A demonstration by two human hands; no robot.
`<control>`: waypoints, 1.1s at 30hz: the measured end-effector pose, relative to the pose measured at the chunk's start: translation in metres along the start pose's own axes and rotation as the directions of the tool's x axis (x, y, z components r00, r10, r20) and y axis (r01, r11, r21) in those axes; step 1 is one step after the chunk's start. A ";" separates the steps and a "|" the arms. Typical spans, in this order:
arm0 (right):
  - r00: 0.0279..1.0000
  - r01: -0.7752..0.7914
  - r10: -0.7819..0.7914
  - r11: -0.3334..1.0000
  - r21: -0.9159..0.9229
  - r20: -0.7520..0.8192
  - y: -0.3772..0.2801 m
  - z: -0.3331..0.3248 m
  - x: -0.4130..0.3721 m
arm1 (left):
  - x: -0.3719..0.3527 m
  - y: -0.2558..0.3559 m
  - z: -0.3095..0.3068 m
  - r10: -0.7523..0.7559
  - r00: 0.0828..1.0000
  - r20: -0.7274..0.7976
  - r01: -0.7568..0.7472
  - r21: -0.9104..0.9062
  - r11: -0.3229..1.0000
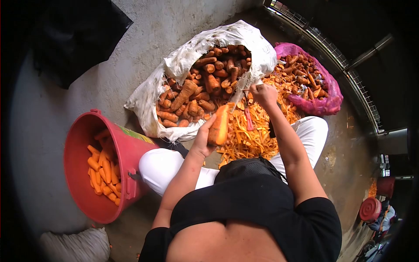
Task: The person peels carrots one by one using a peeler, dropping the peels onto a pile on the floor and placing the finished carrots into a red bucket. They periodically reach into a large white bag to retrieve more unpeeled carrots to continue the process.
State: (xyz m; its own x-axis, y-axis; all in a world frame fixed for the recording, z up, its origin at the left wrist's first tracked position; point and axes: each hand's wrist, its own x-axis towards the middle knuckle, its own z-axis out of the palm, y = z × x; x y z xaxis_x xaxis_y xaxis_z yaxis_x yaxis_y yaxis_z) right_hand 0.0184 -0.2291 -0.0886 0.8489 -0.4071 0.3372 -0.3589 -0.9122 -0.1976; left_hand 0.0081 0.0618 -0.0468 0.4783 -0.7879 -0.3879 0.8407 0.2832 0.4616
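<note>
My left hand (204, 138) is wrapped round the lower end of a thick carrot (221, 125), held tilted upward. One side of that carrot is bright, peeled orange; the skin on the other is darker. To its upper right, the fingers of my right hand (264, 94) are closed on what looks like a peeler (248, 118), whose reddish part shows below the fingertips. Under both hands lies a heap of orange peelings (239, 142). Just beyond my left hand, a torn white sack (146, 100) gapes around many unpeeled carrots (187, 94).
A red bucket (138, 162) at the left holds peeled carrots (104, 168). A pink mesh sack (334, 94) of carrot pieces sits at the back right. A pale sack (78, 245) lies lower left. Far right are a red lid (370, 209) and a partly visible person (386, 220).
</note>
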 end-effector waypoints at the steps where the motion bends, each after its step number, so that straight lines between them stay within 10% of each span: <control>1: 0.993 -0.101 0.095 0.991 0.085 0.067 -0.003 -0.005 -0.003 | 0.004 0.001 -0.006 -0.005 1.000 0.020 0.006 -0.073 0.997; 6: 0.935 -0.253 0.077 0.827 0.502 0.345 -0.058 -0.051 -0.026 | 0.021 0.002 -0.023 -0.001 0.990 -0.138 -0.021 -0.163 0.986; 10: 0.911 0.410 -0.361 0.748 0.522 -0.200 -0.101 -0.083 -0.046 | 0.022 0.000 -0.018 -0.024 0.976 -0.215 -0.013 -0.169 0.986; 16: 0.762 0.647 -0.589 0.666 0.372 -0.269 -0.120 -0.083 -0.050 | 0.024 0.001 -0.025 -0.058 0.969 -0.239 0.035 -0.100 0.994; 26: 0.735 0.649 -0.644 0.574 0.499 -0.214 -0.123 -0.068 -0.042 | 0.011 0.006 -0.004 0.001 0.965 -0.263 -0.038 -0.135 0.990; 33: 0.856 0.516 -0.514 0.852 0.082 -0.053 -0.046 -0.014 0.020 | -0.003 0.005 -0.021 -0.063 0.998 -0.012 0.064 0.018 0.998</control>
State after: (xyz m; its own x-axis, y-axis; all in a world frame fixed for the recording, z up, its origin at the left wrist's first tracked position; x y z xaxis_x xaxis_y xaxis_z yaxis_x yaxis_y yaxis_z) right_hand 0.0469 -0.1958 -0.0598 0.8908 0.1174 0.4389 0.1641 -0.9840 -0.0699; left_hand 0.0158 0.0774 -0.0603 0.4269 -0.7979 -0.4256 0.8649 0.2228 0.4498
